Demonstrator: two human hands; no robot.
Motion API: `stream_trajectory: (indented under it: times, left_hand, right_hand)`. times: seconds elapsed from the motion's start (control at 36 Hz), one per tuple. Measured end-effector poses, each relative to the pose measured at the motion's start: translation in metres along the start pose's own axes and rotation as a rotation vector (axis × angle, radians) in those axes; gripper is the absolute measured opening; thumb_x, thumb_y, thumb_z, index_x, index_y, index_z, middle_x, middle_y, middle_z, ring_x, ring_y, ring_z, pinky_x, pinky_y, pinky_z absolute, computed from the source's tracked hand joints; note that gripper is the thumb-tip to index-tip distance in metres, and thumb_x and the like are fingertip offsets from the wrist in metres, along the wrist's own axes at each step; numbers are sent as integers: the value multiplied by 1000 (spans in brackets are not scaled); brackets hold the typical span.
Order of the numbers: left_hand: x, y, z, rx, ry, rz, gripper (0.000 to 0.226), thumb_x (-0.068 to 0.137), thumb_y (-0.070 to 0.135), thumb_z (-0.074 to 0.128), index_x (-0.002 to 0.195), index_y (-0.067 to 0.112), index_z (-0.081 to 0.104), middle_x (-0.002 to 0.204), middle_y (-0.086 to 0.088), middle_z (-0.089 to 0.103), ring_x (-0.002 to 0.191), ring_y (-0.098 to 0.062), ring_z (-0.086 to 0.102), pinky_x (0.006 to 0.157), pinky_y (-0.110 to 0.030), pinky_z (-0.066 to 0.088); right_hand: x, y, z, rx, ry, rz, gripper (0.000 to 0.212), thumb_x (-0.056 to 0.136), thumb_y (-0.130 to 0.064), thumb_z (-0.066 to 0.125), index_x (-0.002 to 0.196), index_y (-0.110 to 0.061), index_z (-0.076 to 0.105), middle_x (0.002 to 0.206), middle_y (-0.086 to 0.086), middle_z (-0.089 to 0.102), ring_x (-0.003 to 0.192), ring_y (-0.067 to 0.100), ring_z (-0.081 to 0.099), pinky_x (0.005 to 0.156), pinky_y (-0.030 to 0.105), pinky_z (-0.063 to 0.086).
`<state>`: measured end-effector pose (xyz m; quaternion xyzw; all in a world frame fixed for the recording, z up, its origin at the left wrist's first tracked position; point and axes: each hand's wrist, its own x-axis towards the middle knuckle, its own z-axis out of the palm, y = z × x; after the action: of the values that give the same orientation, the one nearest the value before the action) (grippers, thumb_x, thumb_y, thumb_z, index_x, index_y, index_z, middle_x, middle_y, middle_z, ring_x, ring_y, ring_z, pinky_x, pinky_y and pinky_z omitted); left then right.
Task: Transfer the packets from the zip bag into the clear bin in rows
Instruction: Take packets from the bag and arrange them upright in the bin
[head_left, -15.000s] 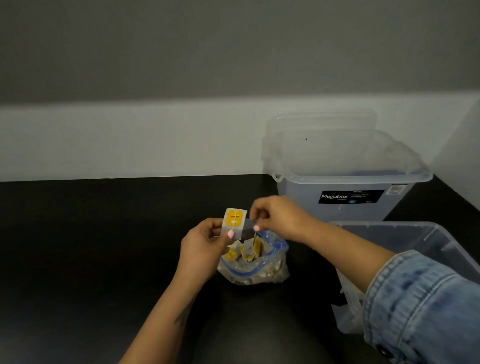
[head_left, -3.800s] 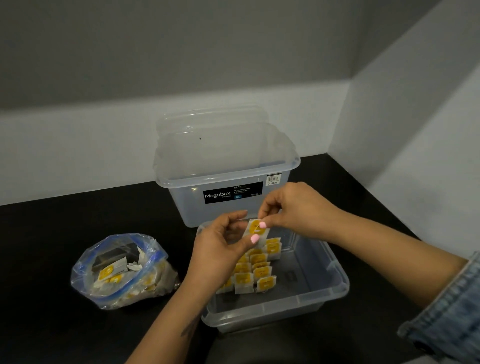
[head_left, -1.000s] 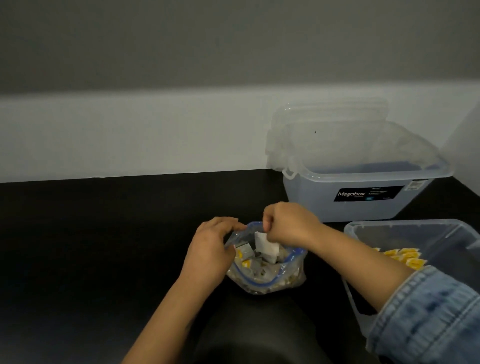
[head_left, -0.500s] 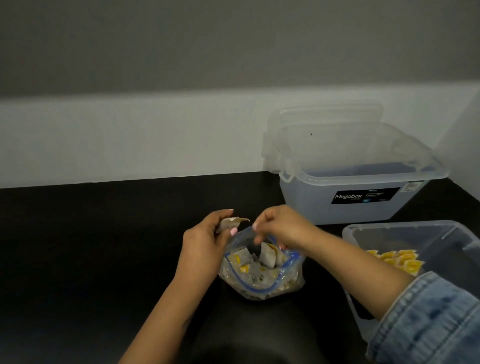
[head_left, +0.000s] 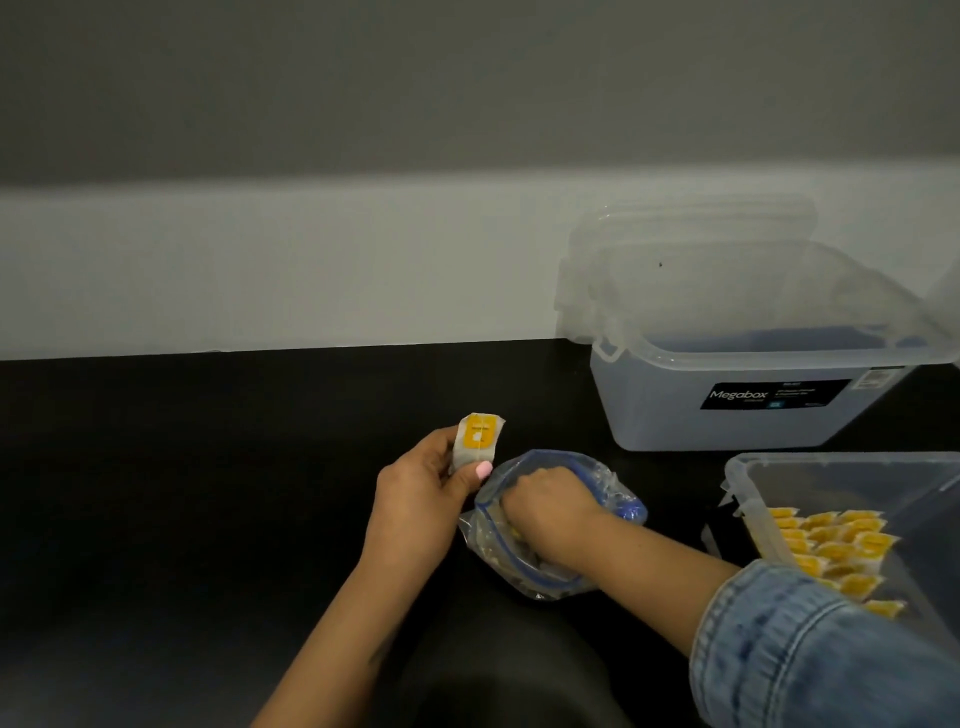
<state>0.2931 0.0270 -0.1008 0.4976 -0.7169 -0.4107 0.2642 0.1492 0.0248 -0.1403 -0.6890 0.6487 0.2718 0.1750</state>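
Fingers and thumb of the left hand are curled round one packet. This packet is white with a yellow square on it. It stands upright, above the hand, at about 11 o'clock from the bag.

Down inside the bag goes the right hand. Its fingers are hidden by the plastic, so you cannot tell if they are gripping anything or not. A blue denim sleeve covers that arm near the bottom right.

That bag is clear with a blue zip edge. It sits on the black table, just beside the left hand, and its mouth is wide open. Little bits of yellow show through the plastic.

At 3 o'clock from the bag is the bin, low and clear, cut off by the edge of the view. More yellow packets lie in it in neat rows, close together and overlapping.

At 1 o'clock from the bag stands a taller clear box. It has a black label that says Megabox. It stands behind the bin. Clear lids lean up behind it against the wall.
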Motion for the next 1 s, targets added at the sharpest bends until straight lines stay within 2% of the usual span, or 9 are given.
stream_trajectory:
  times: [0.08,0.19,0.33,0.42,0.5,0.58,0.72,0.86,1.0]
  left_hand:
    - [1,-1,-2,-15,0,-23,42,86,26,65,126,29,53,105,19,61,102,-3,61,91,-31,53]
    - [5,-3,-1,-60,13,-58,38,86,25,64,122,27,55,108,9,67,95,-3,64,86,-32,55]
    - [9,-1,1,-144,20,-83,27,87,24,64,113,30,56,94,9,67,82,-1,67,68,-19,53]
    - [12,3,4,-221,22,-102,20,86,23,65,105,27,61,87,7,70,77,-5,70,72,-27,57]
    - [13,8,11,-314,1,-118,16,86,21,66,101,24,64,87,1,73,77,-9,71,78,-36,58]
    - [12,17,23,-369,-28,-114,11,86,21,65,97,25,64,83,-1,74,76,-10,72,74,-33,58]
    - [5,38,45,-478,-123,-95,11,89,22,62,99,19,66,85,-4,74,79,-12,72,66,-22,56]
    - [-2,56,64,-643,-190,-62,15,93,20,55,99,15,68,91,-7,75,88,-18,71,77,-28,58]
    - [-5,67,76,-712,-200,-89,29,98,24,44,102,8,67,93,-12,73,85,-18,71,66,-21,56]
  right_hand:
    - [-7,4,1,44,102,24,34,87,-22,65,120,-14,57,118,8,59,104,24,58,77,33,42]
    - [-25,10,-6,72,145,49,32,84,-24,67,114,-17,59,107,3,61,73,16,53,70,31,41]
    - [-63,25,-12,306,424,52,26,82,-28,66,106,-25,54,89,-4,59,82,15,58,68,29,50]
    - [-84,38,-20,528,500,68,20,78,-23,66,87,-28,49,77,-9,54,72,8,53,59,26,43]
    - [-99,49,-24,738,612,97,19,75,-20,68,86,-25,53,77,-10,56,73,8,54,59,25,43]
    - [-108,52,-24,857,779,131,15,79,-19,66,89,-23,55,79,-11,56,73,5,53,60,20,43]
    - [-114,46,-17,766,1025,162,9,86,-16,60,95,-19,59,84,-3,64,73,12,58,67,33,51]
    - [-120,46,-7,649,1004,177,18,90,-27,57,107,-22,54,95,-3,64,84,15,60,69,29,49]
    - [-131,55,4,607,993,167,26,89,-32,54,114,-25,60,102,-4,63,90,13,59,72,24,45]
